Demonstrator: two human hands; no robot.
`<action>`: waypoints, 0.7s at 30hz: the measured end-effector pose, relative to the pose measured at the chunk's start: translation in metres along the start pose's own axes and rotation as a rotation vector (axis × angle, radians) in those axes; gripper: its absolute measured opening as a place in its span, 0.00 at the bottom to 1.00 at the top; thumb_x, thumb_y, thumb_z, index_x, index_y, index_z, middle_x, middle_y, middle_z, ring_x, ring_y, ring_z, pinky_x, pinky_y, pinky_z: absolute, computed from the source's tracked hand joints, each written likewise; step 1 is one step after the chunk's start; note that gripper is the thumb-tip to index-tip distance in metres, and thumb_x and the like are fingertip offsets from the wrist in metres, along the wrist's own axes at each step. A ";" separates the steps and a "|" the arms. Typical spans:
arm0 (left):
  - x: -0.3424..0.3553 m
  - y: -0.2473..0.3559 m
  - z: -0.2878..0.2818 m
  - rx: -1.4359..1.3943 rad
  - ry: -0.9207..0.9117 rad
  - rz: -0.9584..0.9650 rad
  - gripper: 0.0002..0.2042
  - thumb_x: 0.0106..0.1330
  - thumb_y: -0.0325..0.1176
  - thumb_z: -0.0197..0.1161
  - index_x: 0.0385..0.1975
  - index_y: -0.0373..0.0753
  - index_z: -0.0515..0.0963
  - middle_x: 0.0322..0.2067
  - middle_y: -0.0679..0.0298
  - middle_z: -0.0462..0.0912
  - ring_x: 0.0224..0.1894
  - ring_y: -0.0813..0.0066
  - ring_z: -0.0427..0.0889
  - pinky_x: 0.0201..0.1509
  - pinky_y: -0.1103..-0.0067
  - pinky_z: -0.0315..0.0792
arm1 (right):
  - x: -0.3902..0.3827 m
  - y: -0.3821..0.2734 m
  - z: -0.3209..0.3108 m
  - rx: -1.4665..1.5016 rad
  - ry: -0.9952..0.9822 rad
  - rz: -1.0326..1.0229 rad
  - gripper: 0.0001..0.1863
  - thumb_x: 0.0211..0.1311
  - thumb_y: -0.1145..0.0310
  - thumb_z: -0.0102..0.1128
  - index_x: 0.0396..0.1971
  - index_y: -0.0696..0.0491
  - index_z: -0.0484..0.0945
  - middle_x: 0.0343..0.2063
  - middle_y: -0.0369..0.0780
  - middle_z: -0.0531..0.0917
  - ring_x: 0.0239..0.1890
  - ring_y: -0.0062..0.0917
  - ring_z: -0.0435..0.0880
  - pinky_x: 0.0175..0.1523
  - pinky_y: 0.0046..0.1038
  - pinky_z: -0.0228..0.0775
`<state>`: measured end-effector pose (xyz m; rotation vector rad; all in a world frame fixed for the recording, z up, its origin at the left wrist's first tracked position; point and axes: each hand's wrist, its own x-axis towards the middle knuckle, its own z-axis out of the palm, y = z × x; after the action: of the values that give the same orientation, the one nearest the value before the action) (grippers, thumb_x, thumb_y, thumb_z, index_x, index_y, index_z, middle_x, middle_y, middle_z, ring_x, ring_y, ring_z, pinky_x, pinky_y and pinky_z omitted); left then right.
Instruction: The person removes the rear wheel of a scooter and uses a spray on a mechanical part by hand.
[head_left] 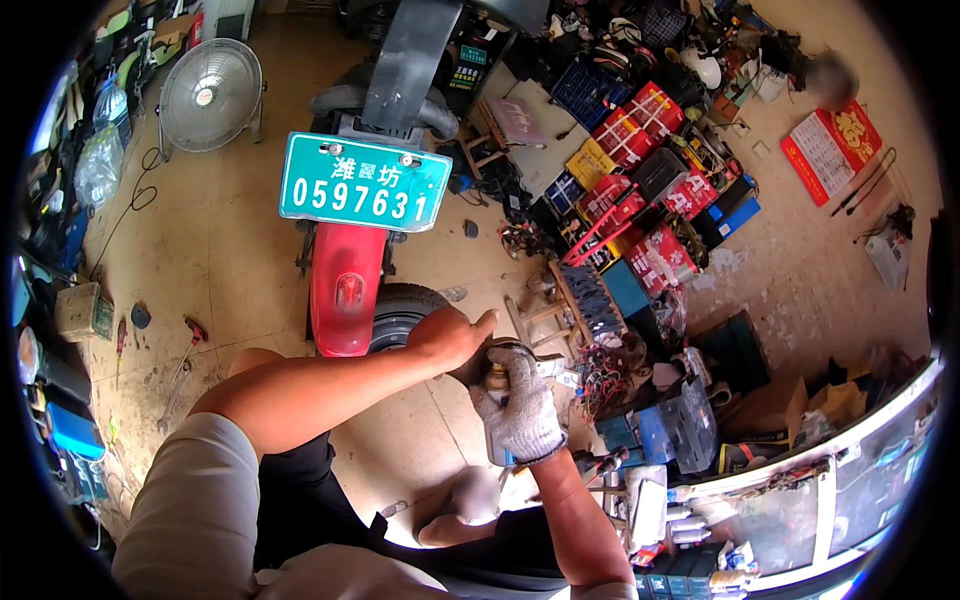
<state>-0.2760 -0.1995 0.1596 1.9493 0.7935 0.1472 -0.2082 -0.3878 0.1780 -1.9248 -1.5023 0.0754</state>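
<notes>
My bare left hand (455, 335) is closed at the right side of a black tyre (395, 310), its thumb side raised; whatever it grips is hidden. Just below and right of it, my right hand (520, 410), in a pale knit glove, is wrapped round a tool (497, 376) with a metal, brass-coloured part and a dark top; its exact kind is unclear. Ahead stands the rear of a two-wheeler, with a red mudguard (345, 320), a teal licence plate (365, 182) and a black upper bracket (398, 80).
A floor fan (208, 95) and loose hand tools (188, 340) lie to the left. On the right are piled battery boxes (655, 115), a wooden rack (575, 290), tangled wires (600, 385) and a glass-fronted counter (855, 490).
</notes>
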 end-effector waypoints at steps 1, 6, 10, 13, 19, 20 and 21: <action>0.003 -0.004 0.001 0.013 0.011 0.012 0.46 0.75 0.71 0.48 0.23 0.24 0.85 0.19 0.40 0.83 0.23 0.44 0.89 0.37 0.57 0.83 | 0.001 0.000 0.001 -0.001 -0.001 -0.012 0.29 0.60 0.71 0.74 0.60 0.58 0.74 0.56 0.54 0.81 0.59 0.54 0.82 0.65 0.45 0.76; 0.004 -0.005 0.001 -0.012 0.032 -0.021 0.45 0.74 0.71 0.50 0.26 0.24 0.86 0.20 0.43 0.85 0.25 0.48 0.90 0.37 0.58 0.83 | -0.006 -0.002 -0.002 0.110 0.072 0.154 0.32 0.62 0.70 0.76 0.64 0.57 0.73 0.56 0.51 0.81 0.55 0.44 0.85 0.63 0.40 0.79; 0.006 -0.007 -0.015 -0.034 0.011 -0.124 0.42 0.73 0.69 0.50 0.35 0.25 0.87 0.32 0.41 0.89 0.34 0.46 0.92 0.43 0.58 0.82 | -0.009 -0.005 -0.032 0.486 0.238 0.411 0.33 0.65 0.73 0.74 0.68 0.55 0.70 0.48 0.38 0.82 0.47 0.22 0.84 0.57 0.29 0.82; 0.017 -0.019 -0.014 -0.068 0.107 -0.100 0.41 0.73 0.68 0.51 0.35 0.25 0.87 0.33 0.41 0.89 0.36 0.46 0.92 0.45 0.58 0.82 | -0.024 0.014 -0.033 0.434 0.263 0.369 0.33 0.65 0.76 0.72 0.69 0.57 0.70 0.45 0.35 0.80 0.45 0.19 0.82 0.55 0.27 0.81; 0.025 -0.023 -0.015 -0.027 0.155 0.019 0.44 0.73 0.71 0.55 0.36 0.22 0.86 0.35 0.33 0.87 0.44 0.38 0.90 0.51 0.56 0.80 | -0.035 -0.001 -0.016 -0.116 0.047 0.175 0.32 0.63 0.70 0.76 0.66 0.56 0.74 0.49 0.49 0.82 0.48 0.41 0.86 0.55 0.40 0.82; 0.024 -0.021 -0.015 -0.007 0.163 0.053 0.43 0.73 0.71 0.55 0.33 0.22 0.86 0.32 0.34 0.86 0.41 0.38 0.89 0.49 0.55 0.80 | -0.034 0.003 -0.013 -0.103 0.013 0.168 0.33 0.62 0.69 0.76 0.66 0.56 0.74 0.51 0.51 0.81 0.49 0.43 0.87 0.55 0.42 0.82; 0.024 -0.019 -0.015 0.012 0.170 0.087 0.43 0.73 0.71 0.55 0.31 0.23 0.86 0.29 0.34 0.86 0.38 0.38 0.89 0.46 0.55 0.80 | -0.034 0.003 -0.013 -0.109 0.000 0.168 0.33 0.62 0.69 0.76 0.66 0.56 0.74 0.51 0.51 0.81 0.49 0.44 0.86 0.55 0.42 0.82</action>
<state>-0.2728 -0.1680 0.1458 2.0029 0.8214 0.3655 -0.2112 -0.4241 0.1736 -2.1353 -1.3670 0.0693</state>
